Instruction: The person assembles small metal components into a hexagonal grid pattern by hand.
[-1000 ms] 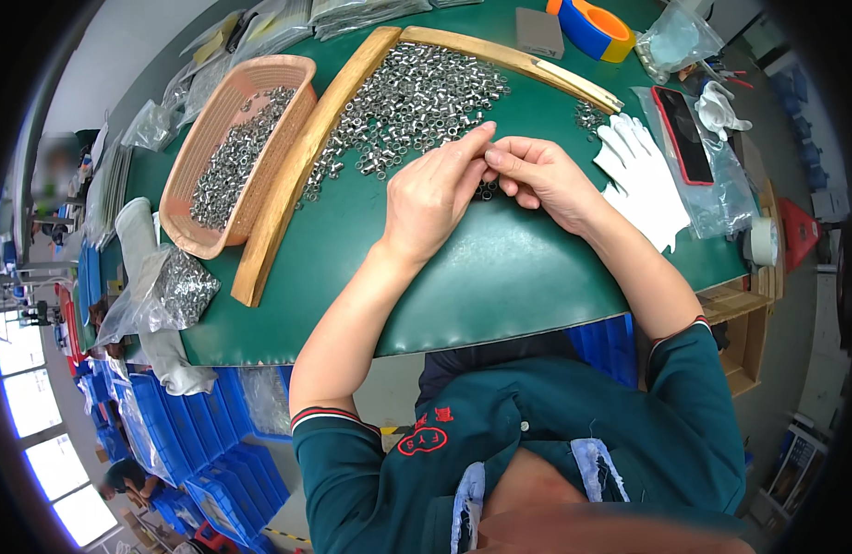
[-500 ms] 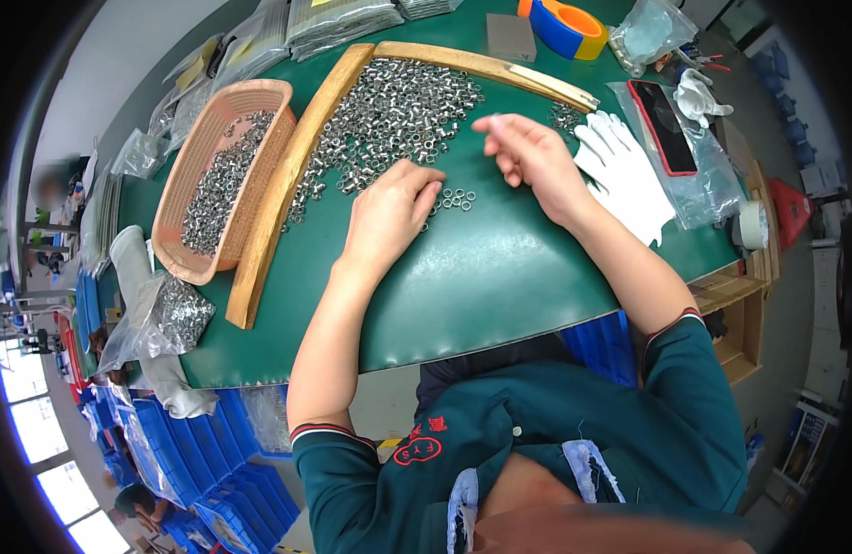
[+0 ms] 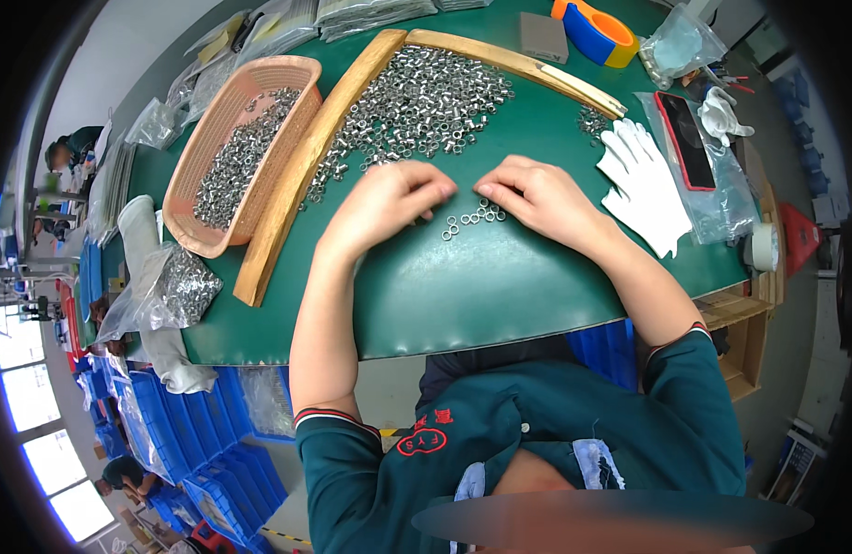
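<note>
About nine shiny metal rings (image 3: 475,218) lie on the green tabletop (image 3: 444,305) between a curled left hand (image 3: 387,198) and curled right hand (image 3: 535,197), any grip impossible to tell, two wooden bars (image 3: 317,166) beyond, one pink basket (image 3: 204,138) far left.

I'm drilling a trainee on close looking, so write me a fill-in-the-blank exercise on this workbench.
1. Of the left hand and the right hand, the ____ one is nearer the small group of metal rings.
2. The bare part of the tabletop is ____ in colour.
3. The basket stands to the ____ of the wooden strip beside it.
4. The flat glove beside the phone is ____ in colour.

Missing words: right; green; left; white.
</note>
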{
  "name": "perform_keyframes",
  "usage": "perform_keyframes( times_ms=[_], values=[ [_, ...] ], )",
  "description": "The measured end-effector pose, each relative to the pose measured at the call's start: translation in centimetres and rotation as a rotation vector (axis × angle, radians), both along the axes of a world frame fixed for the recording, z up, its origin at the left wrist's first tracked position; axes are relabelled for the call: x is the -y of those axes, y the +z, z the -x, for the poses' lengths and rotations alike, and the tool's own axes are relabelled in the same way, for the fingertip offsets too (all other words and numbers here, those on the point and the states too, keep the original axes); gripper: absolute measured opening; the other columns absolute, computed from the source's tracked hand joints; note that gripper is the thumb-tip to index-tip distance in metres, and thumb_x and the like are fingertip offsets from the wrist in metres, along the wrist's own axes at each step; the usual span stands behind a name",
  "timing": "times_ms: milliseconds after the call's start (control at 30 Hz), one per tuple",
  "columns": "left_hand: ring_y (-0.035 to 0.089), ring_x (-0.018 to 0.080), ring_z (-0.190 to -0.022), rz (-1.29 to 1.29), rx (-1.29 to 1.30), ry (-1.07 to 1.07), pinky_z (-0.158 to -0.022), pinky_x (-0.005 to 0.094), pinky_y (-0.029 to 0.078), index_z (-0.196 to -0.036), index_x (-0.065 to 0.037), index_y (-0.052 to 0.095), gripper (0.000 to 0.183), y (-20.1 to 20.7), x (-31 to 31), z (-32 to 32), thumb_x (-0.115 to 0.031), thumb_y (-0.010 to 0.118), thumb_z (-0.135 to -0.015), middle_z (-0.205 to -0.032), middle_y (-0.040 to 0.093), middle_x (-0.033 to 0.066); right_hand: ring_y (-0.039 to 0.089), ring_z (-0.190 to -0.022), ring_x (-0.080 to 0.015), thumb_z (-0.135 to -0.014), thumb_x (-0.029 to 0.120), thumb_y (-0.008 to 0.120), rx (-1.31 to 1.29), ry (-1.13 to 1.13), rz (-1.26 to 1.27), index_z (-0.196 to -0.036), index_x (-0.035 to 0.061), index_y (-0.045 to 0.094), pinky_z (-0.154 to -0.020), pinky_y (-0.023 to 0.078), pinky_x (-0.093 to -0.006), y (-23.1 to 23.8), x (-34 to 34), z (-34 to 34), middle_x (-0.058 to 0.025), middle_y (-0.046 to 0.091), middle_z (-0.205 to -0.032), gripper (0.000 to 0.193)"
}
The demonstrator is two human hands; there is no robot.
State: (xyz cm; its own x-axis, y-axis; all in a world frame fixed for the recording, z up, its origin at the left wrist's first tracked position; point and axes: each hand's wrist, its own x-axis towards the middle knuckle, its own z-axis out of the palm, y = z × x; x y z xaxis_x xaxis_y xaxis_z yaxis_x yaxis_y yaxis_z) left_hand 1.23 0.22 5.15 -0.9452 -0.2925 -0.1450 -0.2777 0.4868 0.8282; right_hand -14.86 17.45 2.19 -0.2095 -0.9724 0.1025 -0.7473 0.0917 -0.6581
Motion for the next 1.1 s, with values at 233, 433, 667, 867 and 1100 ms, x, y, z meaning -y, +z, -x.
perform_keyframes(
  times_ms=[233,433,667,867,1100],
  values=[
    [0.067,0.0287,-0.077,0.632,-0.004,0.307,-0.069,0.0411,0.053,-0.089,-0.008,0.069,0.023,-2.0,-0.1,0.9,-0.029,0.07,-0.083,-0.084,0.067,0.0092,0.062,-0.094,-0.0229,-0.092,0.029,0.062,-0.315,-0.255,0.058,-0.112,0.0131,0.067,-0.079,0.051,-0.0353,-0.6,1.1,1.7,-0.0042,0.059,-0.105,0.027],
    [0.066,0.028,-0.087,0.717,-0.214,0.226,-0.072,0.0395,0.055,-0.102,-0.008,0.064,0.032,-4.0,-2.2,2.8,-0.027,0.075,-0.079,-0.099,0.061,0.0088,0.059,-0.103,-0.0236,-0.087,0.032,0.067,-0.304,-0.178,0.082,-0.112,0.0129,0.067,-0.084,0.051,-0.0381,-0.8,1.9,1.1,-0.0053,0.058,-0.105,0.032],
    [0.064,0.0242,-0.087,0.482,-0.167,0.096,-0.075,0.0357,0.052,-0.103,-0.007,0.063,0.024,-3.4,-1.9,1.7,-0.017,0.071,-0.083,-0.096,0.061,0.0075,0.063,-0.088,-0.02,-0.085,0.027,0.069,-0.283,-0.107,0.039,-0.099,0.0115,0.066,-0.075,0.052,-0.0333,0.2,0.8,1.0,-0.0035,0.06,-0.096,0.021],
    [0.062,0.0204,-0.081,0.395,-0.137,0.081,-0.072,0.0325,0.051,-0.102,-0.007,0.062,0.022,-2.9,-1.4,1.4,-0.014,0.071,-0.083,-0.093,0.06,0.0066,0.063,-0.093,-0.0225,-0.085,0.028,0.069,-0.171,-0.072,0.032,-0.097,0.0122,0.066,-0.077,0.051,-0.0363,0.5,0.4,1.0,-0.0037,0.061,-0.098,0.021],
    [0.063,0.023,-0.083,0.44,-0.203,0.078,-0.072,0.0352,0.051,-0.1,-0.008,0.064,0.02,-3.0,-2.3,2.1,-0.018,0.071,-0.083,-0.093,0.061,0.0064,0.062,-0.089,-0.0207,-0.089,0.015,0.062,-0.197,-0.073,0.151,-0.107,0.0131,0.066,-0.074,0.051,-0.0344,-0.6,0.9,1.0,-0.0037,0.059,-0.096,0.019]
  ],
)
